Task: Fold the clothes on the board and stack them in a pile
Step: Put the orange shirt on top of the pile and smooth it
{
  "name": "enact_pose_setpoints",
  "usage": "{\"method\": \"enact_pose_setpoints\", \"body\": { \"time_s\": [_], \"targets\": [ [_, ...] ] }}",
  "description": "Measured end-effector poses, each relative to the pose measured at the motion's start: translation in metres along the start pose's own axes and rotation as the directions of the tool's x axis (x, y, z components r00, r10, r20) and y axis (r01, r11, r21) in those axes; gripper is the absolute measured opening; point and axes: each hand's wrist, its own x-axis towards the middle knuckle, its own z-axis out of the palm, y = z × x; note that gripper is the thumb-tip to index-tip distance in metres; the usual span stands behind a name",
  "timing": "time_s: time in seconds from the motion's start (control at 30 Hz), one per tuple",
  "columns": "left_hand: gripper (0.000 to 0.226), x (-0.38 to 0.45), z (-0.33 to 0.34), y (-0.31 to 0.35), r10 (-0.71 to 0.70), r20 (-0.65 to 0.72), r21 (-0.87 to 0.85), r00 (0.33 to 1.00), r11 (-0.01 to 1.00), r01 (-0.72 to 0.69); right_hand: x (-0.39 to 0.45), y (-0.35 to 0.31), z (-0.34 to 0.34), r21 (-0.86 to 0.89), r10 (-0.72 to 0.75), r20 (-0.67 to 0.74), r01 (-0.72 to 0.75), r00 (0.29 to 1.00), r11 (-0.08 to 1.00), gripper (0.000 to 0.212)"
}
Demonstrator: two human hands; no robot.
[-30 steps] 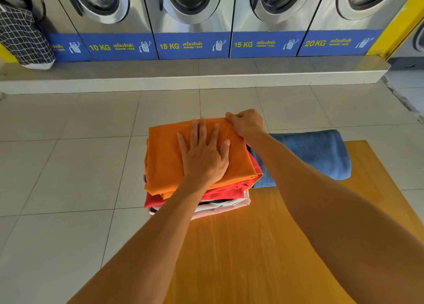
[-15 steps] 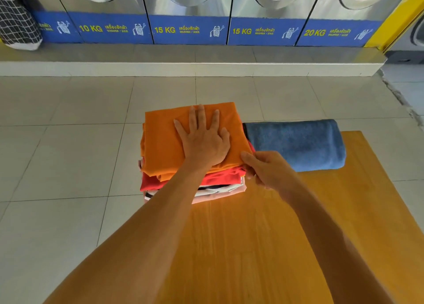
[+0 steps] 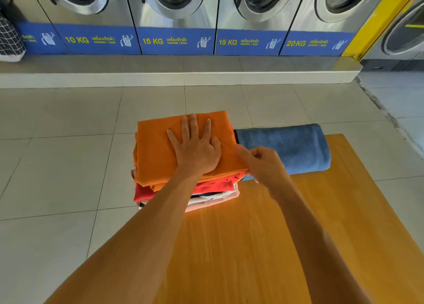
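The left hand (image 3: 197,152) lies flat on the orange shirt (image 3: 156,147), top of the pile. The right hand (image 3: 263,164) pinches its edge. A blue towel (image 3: 298,145) sits just behind that hand.

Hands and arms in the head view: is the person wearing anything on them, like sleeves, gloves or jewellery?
Nothing shows. The left hand and right hand are bare, with no gloves, rings or watch in view. Both forearms are uncovered as far as the frame's lower edge, so no sleeve appears; anything worn higher up lies out of view.
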Motion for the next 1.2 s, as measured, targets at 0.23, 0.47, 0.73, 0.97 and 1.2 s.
{"method": "enact_pose_setpoints", "body": {
  "time_s": [0.23, 0.47, 0.73, 0.97, 1.2],
  "targets": [
    [0.07, 0.0, 0.003, -0.004, 0.021, -0.025, 0.002, 0.999, 1.0, -0.021, 0.096, -0.06, 0.029, -0.348, -0.136, -0.027, 0.119, 0.99, 0.93, 0.056],
    [0.07, 0.004, 0.003, -0.004, 0.02, -0.017, -0.013, 1.0, 1.0, -0.02, 0.139, -0.042, 0.035, -0.234, -0.088, -0.092, 0.064, 0.992, 0.97, 0.028],
    [0.068, 0.004, -0.004, -0.007, 0.043, 0.036, -0.056, 0.998, 0.998, -0.04, 0.128, -0.049, 0.035, -0.502, -0.294, -0.237, 0.142, 0.926, 0.853, 0.018],
    [0.053, 0.013, -0.037, -0.052, 0.034, -0.087, -0.21, 0.996, 0.976, -0.052, 0.058, -0.054, 0.071, -0.661, -0.558, 0.319, 0.602, 0.766, 0.448, 0.047],
    [0.065, 0.002, -0.021, -0.1, -0.024, 0.058, -0.063, 0.998, 0.998, 0.027, 0.1, -0.044, 0.041, -0.844, -0.243, 0.165, 0.265, 0.956, 0.467, 0.064]
  ]
}}
